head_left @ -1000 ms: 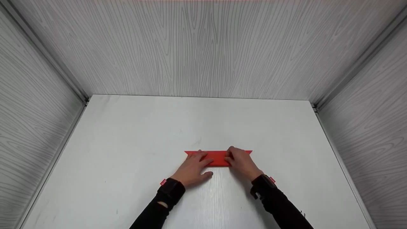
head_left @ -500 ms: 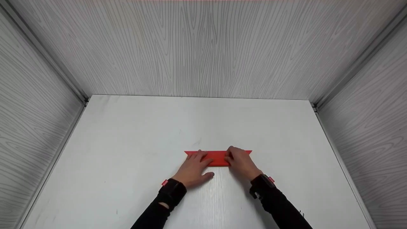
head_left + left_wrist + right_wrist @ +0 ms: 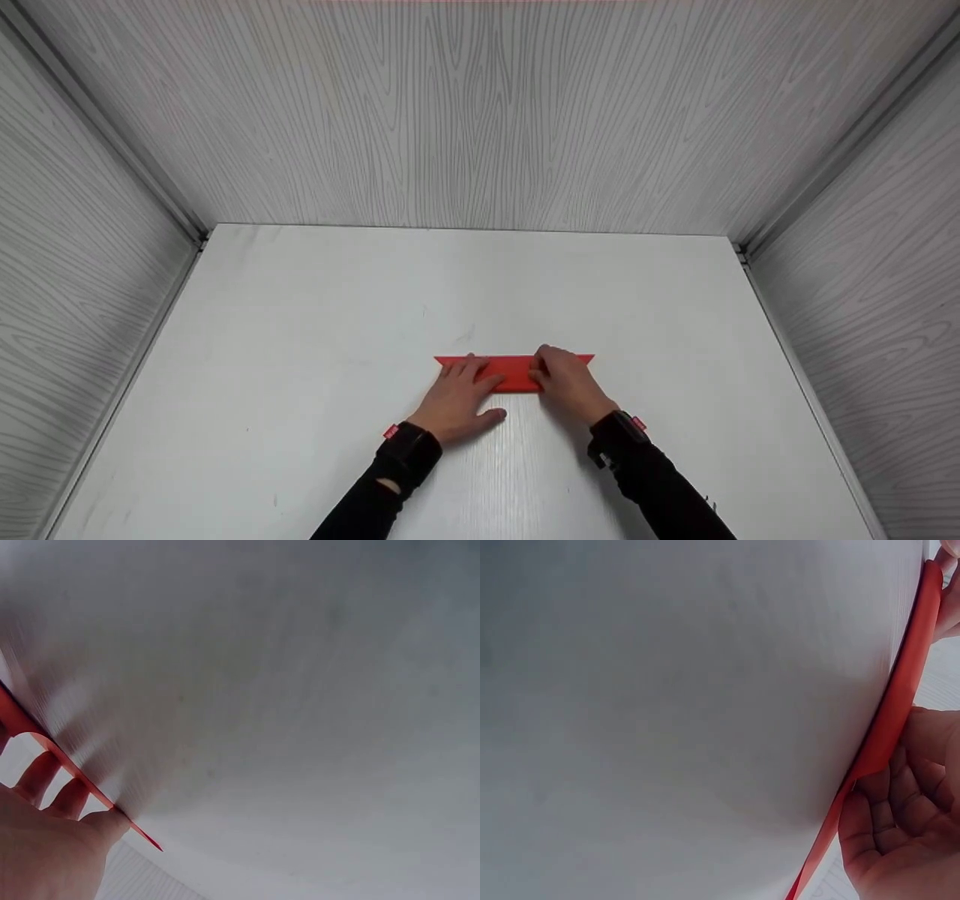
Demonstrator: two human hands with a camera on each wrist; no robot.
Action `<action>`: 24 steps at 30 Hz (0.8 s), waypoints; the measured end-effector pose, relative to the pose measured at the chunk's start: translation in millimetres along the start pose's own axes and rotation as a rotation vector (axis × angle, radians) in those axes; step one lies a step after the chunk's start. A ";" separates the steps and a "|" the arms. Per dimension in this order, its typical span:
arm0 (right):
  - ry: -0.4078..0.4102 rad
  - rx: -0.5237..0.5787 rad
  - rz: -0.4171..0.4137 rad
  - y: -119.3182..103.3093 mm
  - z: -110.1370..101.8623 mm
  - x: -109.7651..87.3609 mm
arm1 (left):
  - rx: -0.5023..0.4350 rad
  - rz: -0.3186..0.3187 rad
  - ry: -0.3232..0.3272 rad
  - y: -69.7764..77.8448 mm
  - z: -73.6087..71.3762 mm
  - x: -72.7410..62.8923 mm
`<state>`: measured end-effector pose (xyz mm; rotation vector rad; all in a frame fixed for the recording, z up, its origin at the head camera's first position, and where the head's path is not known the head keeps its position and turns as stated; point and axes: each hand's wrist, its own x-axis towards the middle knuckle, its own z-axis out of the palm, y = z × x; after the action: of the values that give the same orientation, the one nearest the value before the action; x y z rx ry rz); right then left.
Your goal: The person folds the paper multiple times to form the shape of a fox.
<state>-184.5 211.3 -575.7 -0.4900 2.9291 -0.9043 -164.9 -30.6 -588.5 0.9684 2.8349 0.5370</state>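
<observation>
Head cam: red paper (image 3: 511,375) ~5:30, my L hand (image 3: 454,401) spread on it, R hand (image 3: 574,386) pinching it; wristband tags (image 3: 391,431), txt too small to read. L wrist cam: paper edge-on, 8 o'clock. R wrist cam adds its rounded fold (image 3: 906,682), 3 o'clock, & my curled fingers (image 3: 885,821), 4 o'clock.

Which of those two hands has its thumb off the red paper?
The left hand: the left thumb is spread away from the red paper, on the person's side of it, while the right thumb touches the paper.
</observation>
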 end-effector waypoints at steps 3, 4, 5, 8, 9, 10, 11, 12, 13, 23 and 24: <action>-0.004 -0.003 0.006 -0.8 -0.3 0.4 | 0.007 -0.003 -0.006 -0.4 0.4 0.2; -0.004 -0.002 0.008 -0.9 -0.4 0.5 | 0.010 -0.004 -0.010 -0.5 0.6 0.4; -0.005 -0.001 0.009 -1.0 -0.4 0.5 | 0.015 -0.006 -0.014 -0.6 0.8 0.6; -0.004 -0.003 0.006 -0.3 0.3 0.5 | 0.021 -0.009 -0.017 -0.3 0.7 0.4; -0.001 -0.007 0.000 0.0 0.7 0.4 | 0.023 -0.010 -0.018 0.0 0.6 0.2; 0.004 -0.014 -0.009 0.5 0.9 0.5 | 0.025 -0.012 -0.020 0.4 0.0 0.1; 0.008 -0.021 -0.016 0.8 1.1 0.5 | 0.029 -0.013 -0.023 0.9 -0.5 -0.1; 0.010 -0.029 -0.020 0.9 1.2 0.5 | 0.033 -0.014 -0.026 1.3 -1.1 -0.3; 0.012 -0.036 -0.023 1.0 1.1 0.5 | 0.038 -0.016 -0.030 1.8 -1.8 -0.4; 0.008 -0.099 -0.016 -3.1 -0.7 0.2 | 0.069 -0.017 -0.046 3.0 -2.8 -1.3; 0.010 -0.105 -0.016 -4.1 -1.1 -0.1 | 0.071 -0.016 -0.044 2.7 -2.7 -1.3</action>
<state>-183.4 208.8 -572.5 -0.5159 2.9970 -0.7599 -162.9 -30.2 -585.0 0.9564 2.8373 0.4113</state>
